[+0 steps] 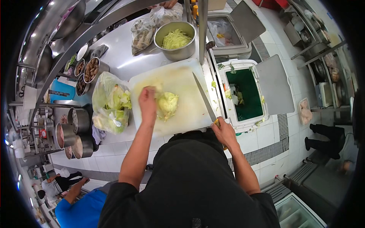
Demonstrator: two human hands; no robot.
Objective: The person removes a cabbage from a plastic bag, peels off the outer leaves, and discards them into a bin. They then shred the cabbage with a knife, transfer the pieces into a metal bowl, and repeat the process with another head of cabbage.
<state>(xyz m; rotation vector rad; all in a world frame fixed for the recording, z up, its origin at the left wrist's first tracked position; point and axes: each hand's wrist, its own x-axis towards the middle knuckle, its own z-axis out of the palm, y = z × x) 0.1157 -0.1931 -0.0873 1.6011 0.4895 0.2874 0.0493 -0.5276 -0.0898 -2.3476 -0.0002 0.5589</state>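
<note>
Cabbage point(168, 104) on board point(182, 123) apparently being handled; left hand point(147, 99) blurred beside it, finger state cannot be told. Knife point(203, 95) grasped by right hand point(225, 133), blade along right edge; any cut calls for steadying.

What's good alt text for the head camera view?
A person's blurred left hand is beside a pale, leafy vegetable on a cutting board, while the right hand holds a knife at the board's edge. Nearby are a bag of leafy greens, a pot of green shreds and an open bin.
</note>
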